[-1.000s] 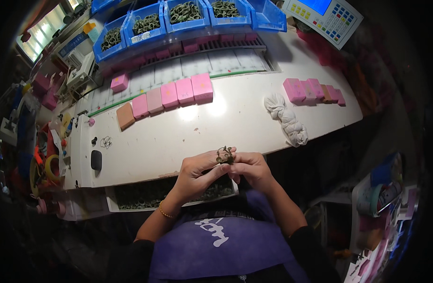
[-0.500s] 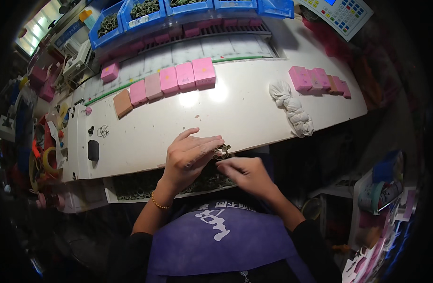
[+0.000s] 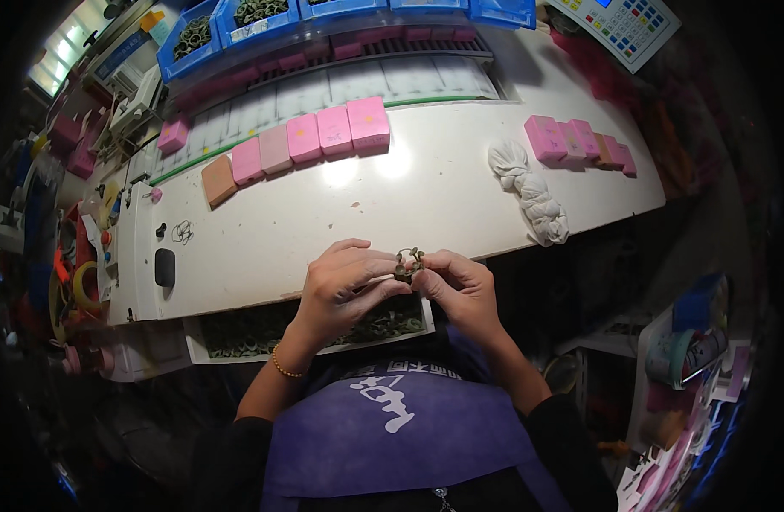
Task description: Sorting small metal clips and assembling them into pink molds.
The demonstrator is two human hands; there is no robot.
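Observation:
Between my hands, just off the table's front edge, is a small bunch of dark greenish ring-shaped pieces (image 3: 406, 268). My left hand (image 3: 345, 277) grips the bunch from the left between thumb and fingers, with one finger lifted away. From the other side, my right hand (image 3: 460, 288) pinches the same pieces with thumb and forefinger. Fingertips partly cover them, so how many there are is unclear. Below my hands, an open white drawer (image 3: 430, 317) holds a heap of similar dark rings (image 3: 238, 337), partly hidden by my left wrist.
Pink and tan blocks (image 3: 303, 139) stand in a row on the white table (image 3: 264, 230). A twisted white cloth (image 3: 528, 194) and smaller pink blocks (image 3: 545, 139) lie right. Blue bins (image 3: 190, 58) of rings line the back. A keypad device (image 3: 635, 32) sits back right.
My right hand has moved up, from below the ring-shaped pieces to their right side, and now pinches them. My left hand keeps its hold, with its thumb now showing below the fingers.

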